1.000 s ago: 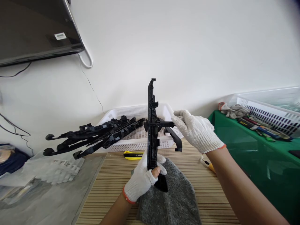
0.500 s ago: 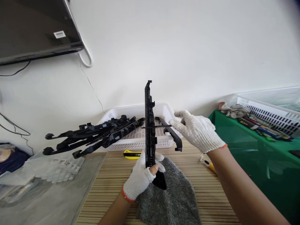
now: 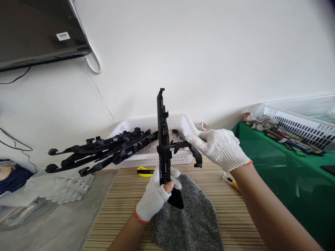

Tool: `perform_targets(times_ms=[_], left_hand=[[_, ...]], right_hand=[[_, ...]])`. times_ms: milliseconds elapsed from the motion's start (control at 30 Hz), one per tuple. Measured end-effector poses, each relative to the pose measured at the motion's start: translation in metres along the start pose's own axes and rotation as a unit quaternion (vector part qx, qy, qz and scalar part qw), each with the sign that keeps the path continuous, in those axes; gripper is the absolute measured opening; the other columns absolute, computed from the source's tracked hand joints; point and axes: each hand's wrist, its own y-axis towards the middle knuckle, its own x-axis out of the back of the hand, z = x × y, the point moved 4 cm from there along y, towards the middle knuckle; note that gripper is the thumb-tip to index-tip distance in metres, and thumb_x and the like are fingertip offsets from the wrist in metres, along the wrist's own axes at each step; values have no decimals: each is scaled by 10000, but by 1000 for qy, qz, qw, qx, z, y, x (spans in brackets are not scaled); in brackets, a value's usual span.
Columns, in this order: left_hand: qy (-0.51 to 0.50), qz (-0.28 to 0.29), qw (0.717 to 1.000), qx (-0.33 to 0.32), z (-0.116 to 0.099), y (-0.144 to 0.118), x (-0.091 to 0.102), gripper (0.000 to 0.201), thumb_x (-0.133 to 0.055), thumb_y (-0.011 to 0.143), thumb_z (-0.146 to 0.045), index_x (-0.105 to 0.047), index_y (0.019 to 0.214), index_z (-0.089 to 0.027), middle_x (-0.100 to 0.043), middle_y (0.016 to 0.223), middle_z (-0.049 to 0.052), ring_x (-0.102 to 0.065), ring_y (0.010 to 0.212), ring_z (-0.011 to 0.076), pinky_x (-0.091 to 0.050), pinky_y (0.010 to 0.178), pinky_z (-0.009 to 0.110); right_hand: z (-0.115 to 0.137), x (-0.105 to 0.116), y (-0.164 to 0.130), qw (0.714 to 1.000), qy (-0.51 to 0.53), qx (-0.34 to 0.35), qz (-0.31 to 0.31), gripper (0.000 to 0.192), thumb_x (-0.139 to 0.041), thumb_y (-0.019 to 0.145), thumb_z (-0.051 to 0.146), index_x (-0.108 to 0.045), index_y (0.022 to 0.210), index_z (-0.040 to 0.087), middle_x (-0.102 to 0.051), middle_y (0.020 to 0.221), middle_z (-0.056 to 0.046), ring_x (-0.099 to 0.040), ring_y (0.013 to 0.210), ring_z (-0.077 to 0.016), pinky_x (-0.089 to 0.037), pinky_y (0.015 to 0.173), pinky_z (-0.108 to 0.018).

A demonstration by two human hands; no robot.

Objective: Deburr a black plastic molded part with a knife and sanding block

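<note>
My left hand (image 3: 154, 197), in a white glove with a bare thumb tip, is wrapped round the lower end of a long black plastic part (image 3: 164, 139) held upright. Across its middle lies a slimmer black plastic piece (image 3: 179, 145). The white-gloved fingers of my right hand (image 3: 218, 148) pinch the right end of that piece. Whether the two parts are joined is hard to see. Below my left hand, a grey cloth (image 3: 191, 223) lies on the striped table (image 3: 123, 209). A yellow and black utility knife (image 3: 145, 172) lies beside the left hand.
Behind the hands, a white plastic basket (image 3: 131, 125) holds several black plastic parts (image 3: 110, 148), some jutting out left. A yellow-handled tool (image 3: 235, 184) lies by my right forearm. On the right, a green-covered table (image 3: 261, 164) carries pens, gloves and another basket (image 3: 293, 120).
The slim crosspiece has turned, so its broader, notched side now shows. The long part has shifted slightly left in view, with my left hand still round it.
</note>
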Motion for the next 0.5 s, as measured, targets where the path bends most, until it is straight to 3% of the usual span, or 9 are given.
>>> perform_targets(times_ms=[200, 500], left_hand=[[0, 5, 1000, -14, 2, 0, 1, 424, -736, 817, -416, -538, 1119, -194, -686, 1054, 78, -666, 747, 158, -539, 754, 325], [-22, 3, 999, -25, 9, 1, 2, 388, -742, 812, -414, -559, 1074, -193, -687, 1069, 79, -658, 731, 147, -531, 728, 312]], right_hand=[[11, 3, -1, 1000, 2, -3, -5, 822, -262, 947, 756, -747, 687, 146, -612, 558, -99, -570, 567, -175, -261, 592, -300], [13, -1, -1, 997, 13, -14, -76, 785, -310, 930, 752, -751, 622, 180, -608, 518, -106, -590, 555, -200, -296, 581, -313]])
